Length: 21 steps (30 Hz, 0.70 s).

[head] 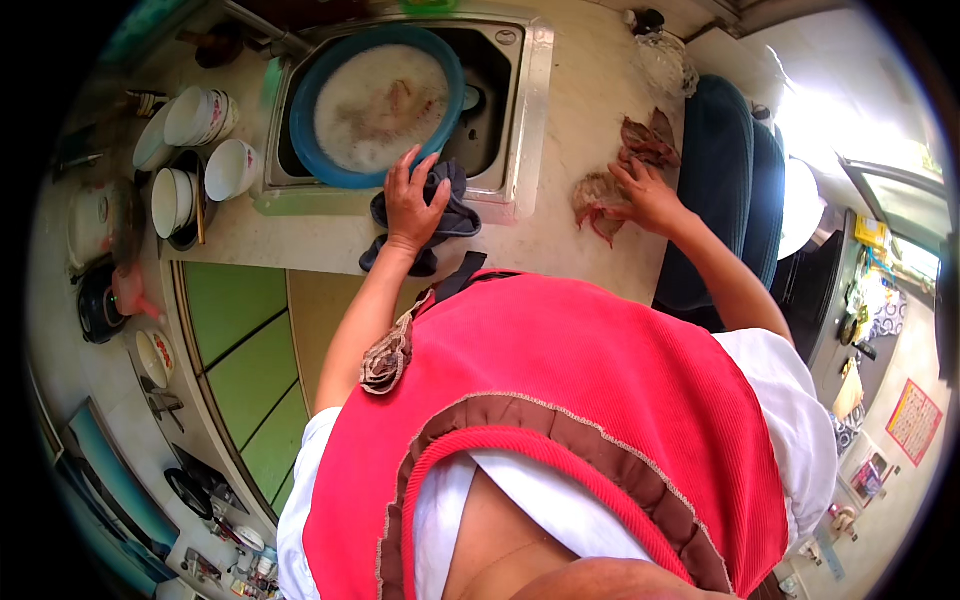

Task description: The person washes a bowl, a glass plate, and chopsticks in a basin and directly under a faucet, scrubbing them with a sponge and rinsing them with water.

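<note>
My left hand (416, 201) rests at the front rim of a blue plastic basin (301, 135), fingers apart, over a crumpled dark cloth (459, 214). Foamy, cloudy water (349, 97) fills the basin, with a reddish-brown patch (397, 103) at its surface. The basin sits tilted in a stainless-steel sink (525, 112). On the counter to the right, my right hand (651, 199) spreads its fingers. Its thumb touches a limp brown piece with reddish edges (598, 196), and its fingertips reach a similar piece (649, 142). I cannot tell what these pieces are made of.
Stacked white bowls (196, 118) and a single bowl (232, 171) stand left of the sink. A faucet (270, 28) rises behind it. Dark blue padded fabric (709, 187) borders the counter's right edge, with a clear plastic bag (664, 64) behind. Green cabinet doors (236, 300) lie below.
</note>
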Motion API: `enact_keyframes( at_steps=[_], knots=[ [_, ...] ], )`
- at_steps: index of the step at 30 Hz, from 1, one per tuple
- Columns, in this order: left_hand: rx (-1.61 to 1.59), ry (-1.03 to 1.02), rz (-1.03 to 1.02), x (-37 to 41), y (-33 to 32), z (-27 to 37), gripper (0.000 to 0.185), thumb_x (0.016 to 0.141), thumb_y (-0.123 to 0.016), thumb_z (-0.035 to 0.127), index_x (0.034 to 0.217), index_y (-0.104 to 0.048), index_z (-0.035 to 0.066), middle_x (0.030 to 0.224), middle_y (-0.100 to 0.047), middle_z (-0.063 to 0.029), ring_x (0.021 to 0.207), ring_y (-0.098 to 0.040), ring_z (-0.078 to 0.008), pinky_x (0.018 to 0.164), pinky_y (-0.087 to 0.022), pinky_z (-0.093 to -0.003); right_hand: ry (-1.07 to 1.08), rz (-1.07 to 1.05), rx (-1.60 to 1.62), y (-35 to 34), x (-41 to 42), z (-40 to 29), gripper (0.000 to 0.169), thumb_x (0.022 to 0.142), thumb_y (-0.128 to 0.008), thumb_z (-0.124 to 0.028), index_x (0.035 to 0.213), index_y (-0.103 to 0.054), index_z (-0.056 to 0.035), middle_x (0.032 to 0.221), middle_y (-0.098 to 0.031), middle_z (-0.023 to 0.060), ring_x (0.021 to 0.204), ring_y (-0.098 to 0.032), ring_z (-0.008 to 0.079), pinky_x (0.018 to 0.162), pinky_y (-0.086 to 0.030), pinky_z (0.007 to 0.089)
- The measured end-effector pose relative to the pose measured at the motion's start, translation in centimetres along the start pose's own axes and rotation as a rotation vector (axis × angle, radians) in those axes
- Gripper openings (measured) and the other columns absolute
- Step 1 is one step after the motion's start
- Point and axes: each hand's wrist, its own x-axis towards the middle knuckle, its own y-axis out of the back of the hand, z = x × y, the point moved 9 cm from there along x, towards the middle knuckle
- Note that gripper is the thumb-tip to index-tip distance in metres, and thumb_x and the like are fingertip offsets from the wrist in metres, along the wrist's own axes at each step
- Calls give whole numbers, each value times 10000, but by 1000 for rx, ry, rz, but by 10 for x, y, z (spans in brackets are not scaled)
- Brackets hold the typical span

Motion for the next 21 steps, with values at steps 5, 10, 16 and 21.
enact_keyframes(
  at_steps=[5,10,16,21],
  knots=[
    [225,-15,-292,-42,2,17,594,702,-682,346,1233,-475,177,1373,-336,-93,1239,-353,-286,997,-277,-502,-176,532,18,14,6,43,611,726,-681,-275,1269,-428,-154,1260,-391,231,1125,-433,402,901,-414,460],
    [150,69,-335,-48,-5,4,653,594,-735,204,1204,-501,191,1367,-341,-100,1218,-374,-304,958,-351,-464,-374,508,108,5,43,90,425,709,-656,-196,1115,-566,-105,1076,-538,224,1014,-510,394,845,-443,406],
    [-76,127,-161,-42,30,-28,541,593,-688,120,1116,-554,156,1239,-464,-126,1104,-476,-349,907,-424,-406,-627,773,110,12,54,118,359,722,-585,-210,1075,-589,-145,1052,-554,158,929,-531,361,835,-433,429],
    [-14,71,-162,-58,50,-45,587,606,-712,156,1164,-530,179,1277,-432,-143,1130,-457,-347,933,-407,-404,-406,842,26,-5,144,-19,368,875,-440,-272,1200,-492,-108,1090,-548,130,1022,-483,316,859,-405,429]
  ],
)
